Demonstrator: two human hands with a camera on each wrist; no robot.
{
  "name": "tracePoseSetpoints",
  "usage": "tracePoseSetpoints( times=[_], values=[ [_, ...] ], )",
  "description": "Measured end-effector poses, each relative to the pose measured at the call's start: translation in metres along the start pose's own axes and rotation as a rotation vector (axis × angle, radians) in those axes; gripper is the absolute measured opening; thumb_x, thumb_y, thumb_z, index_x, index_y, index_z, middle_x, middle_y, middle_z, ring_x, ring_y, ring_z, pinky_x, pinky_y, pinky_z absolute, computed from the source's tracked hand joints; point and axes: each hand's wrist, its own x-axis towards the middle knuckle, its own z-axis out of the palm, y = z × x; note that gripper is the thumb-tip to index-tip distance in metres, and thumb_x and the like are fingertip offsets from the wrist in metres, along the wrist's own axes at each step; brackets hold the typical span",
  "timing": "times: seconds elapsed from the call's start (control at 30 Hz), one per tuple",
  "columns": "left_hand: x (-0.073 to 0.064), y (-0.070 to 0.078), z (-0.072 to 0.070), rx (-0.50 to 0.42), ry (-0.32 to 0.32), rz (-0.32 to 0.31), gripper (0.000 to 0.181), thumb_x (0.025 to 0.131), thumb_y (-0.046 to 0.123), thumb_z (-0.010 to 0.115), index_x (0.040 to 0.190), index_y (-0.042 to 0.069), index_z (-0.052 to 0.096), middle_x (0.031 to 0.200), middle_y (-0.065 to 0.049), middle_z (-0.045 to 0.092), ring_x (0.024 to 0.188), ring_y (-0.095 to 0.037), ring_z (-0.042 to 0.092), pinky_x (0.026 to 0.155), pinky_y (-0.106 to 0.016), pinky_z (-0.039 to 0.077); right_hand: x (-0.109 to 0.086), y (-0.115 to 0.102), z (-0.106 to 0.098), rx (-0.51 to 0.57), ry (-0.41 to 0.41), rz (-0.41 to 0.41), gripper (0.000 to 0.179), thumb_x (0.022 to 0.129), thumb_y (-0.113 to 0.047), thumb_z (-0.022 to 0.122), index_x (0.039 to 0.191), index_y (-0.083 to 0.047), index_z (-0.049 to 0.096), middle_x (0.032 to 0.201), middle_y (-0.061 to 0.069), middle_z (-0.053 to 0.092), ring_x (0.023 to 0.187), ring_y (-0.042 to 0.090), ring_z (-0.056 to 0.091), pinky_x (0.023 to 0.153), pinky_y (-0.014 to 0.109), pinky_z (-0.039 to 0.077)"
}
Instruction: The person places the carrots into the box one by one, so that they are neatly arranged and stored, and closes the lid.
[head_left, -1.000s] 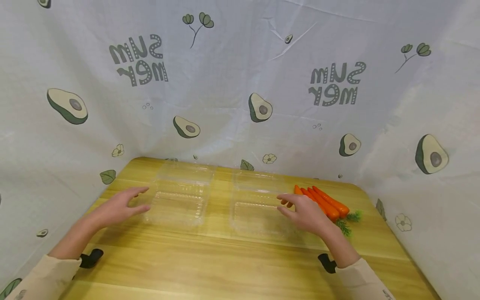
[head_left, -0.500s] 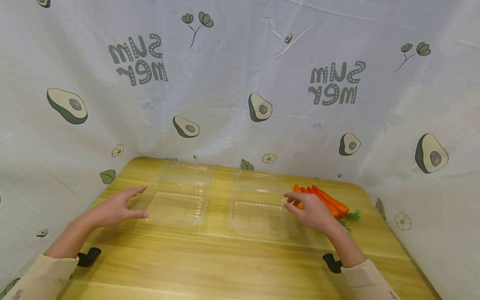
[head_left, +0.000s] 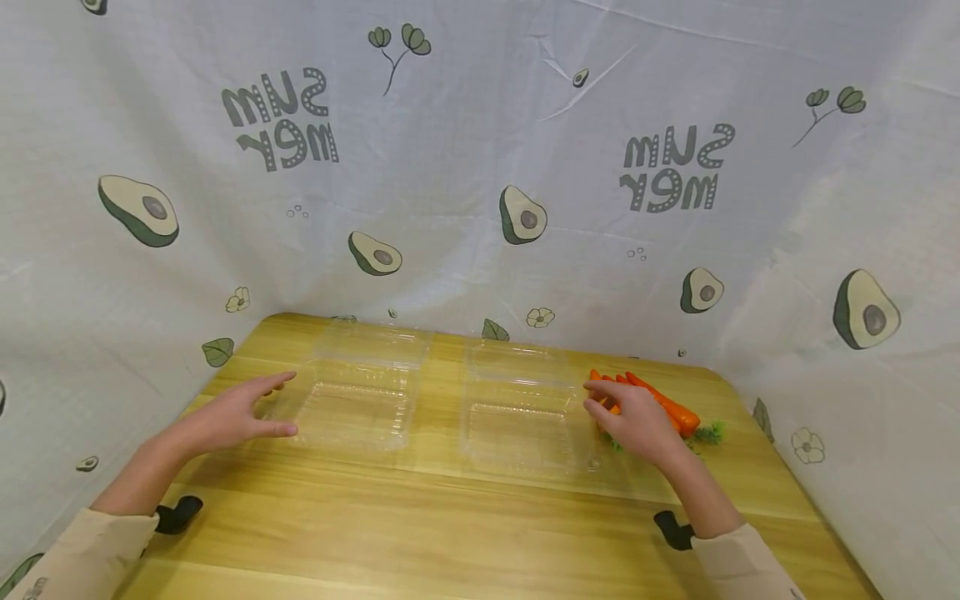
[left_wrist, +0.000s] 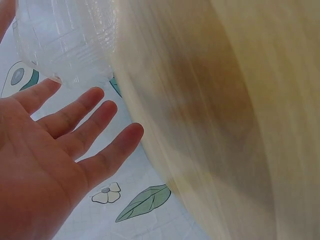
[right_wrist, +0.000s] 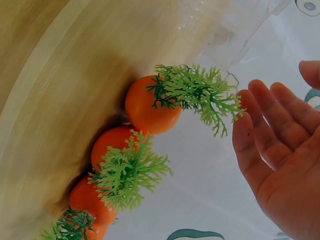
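Two clear plastic clamshell boxes stand side by side with their lids folded back: the left box [head_left: 356, 421] and the right box [head_left: 517, 446]. My left hand [head_left: 232, 412] hovers at the left side of the left box, fingers spread and holding nothing. Several orange carrots [head_left: 677, 411] with green leafy tops [right_wrist: 132, 172] lie in a row right of the right box. Over the carrots' left end my right hand [head_left: 637, 421] hangs with loosely bent fingers and nothing in them. In the right wrist view its fingertips are close to one leafy top [right_wrist: 200, 92].
The boxes and carrots lie on a wood-grain table [head_left: 390, 533] with rounded far corners. A white curtain [head_left: 450, 167] printed with avocados rises behind the table and along both sides. Black straps [head_left: 673, 531] show at both wrists.
My right hand has moved to the right, from the right box's edge to over the carrots, and hides more of them. My left hand has shifted only slightly.
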Motion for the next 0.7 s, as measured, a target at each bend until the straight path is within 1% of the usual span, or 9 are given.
tracePoseSetpoints(
  times=[0.2, 0.4, 0.5, 0.6, 0.7],
  values=[
    [-0.001, 0.003, 0.000, -0.009, -0.004, -0.003, 0.093, 0.089, 0.044, 0.075, 0.155, -0.003, 0.031, 0.149, -0.035, 0.041, 0.134, -0.055, 0.042, 0.099, -0.068, 0.042, -0.002, 0.005, 0.000, 0.014, 0.043, 0.051, 0.034, 0.100, -0.023, 0.064, 0.129, -0.007, 0.068, 0.103, 0.007, 0.073, 0.086, 0.021, 0.065, 0.068, 0.034, 0.052],
    [-0.001, 0.002, 0.001, -0.015, -0.005, -0.007, 0.092, 0.090, 0.044, 0.075, 0.155, -0.003, 0.030, 0.149, -0.035, 0.042, 0.134, -0.054, 0.043, 0.099, -0.067, 0.043, -0.005, 0.012, -0.002, 0.078, 0.055, 0.141, 0.039, 0.100, -0.025, 0.063, 0.135, -0.006, 0.063, 0.108, 0.013, 0.070, 0.081, 0.021, 0.064, 0.060, 0.031, 0.050],
    [-0.002, 0.001, 0.002, -0.013, -0.002, -0.009, 0.092, 0.090, 0.044, 0.074, 0.155, -0.002, 0.030, 0.149, -0.035, 0.042, 0.134, -0.054, 0.043, 0.098, -0.067, 0.043, -0.006, 0.014, -0.003, 0.095, 0.062, 0.176, 0.041, 0.100, -0.028, 0.063, 0.135, -0.006, 0.062, 0.108, 0.014, 0.069, 0.080, 0.021, 0.064, 0.059, 0.031, 0.050],
    [-0.002, 0.001, 0.002, -0.015, -0.003, -0.011, 0.092, 0.090, 0.044, 0.074, 0.156, -0.002, 0.029, 0.148, -0.036, 0.042, 0.133, -0.055, 0.043, 0.097, -0.067, 0.044, -0.006, 0.017, -0.003, 0.093, 0.064, 0.207, 0.047, 0.100, -0.033, 0.062, 0.136, -0.004, 0.061, 0.105, 0.015, 0.070, 0.080, 0.021, 0.063, 0.060, 0.031, 0.049],
    [-0.002, 0.001, 0.002, -0.019, -0.004, -0.015, 0.092, 0.090, 0.044, 0.074, 0.156, -0.002, 0.029, 0.148, -0.037, 0.042, 0.133, -0.055, 0.043, 0.097, -0.067, 0.044, -0.006, 0.021, -0.004, 0.098, 0.061, 0.240, 0.053, 0.100, -0.039, 0.062, 0.137, -0.001, 0.060, 0.101, 0.017, 0.069, 0.075, 0.020, 0.061, 0.058, 0.031, 0.048]
  ],
)
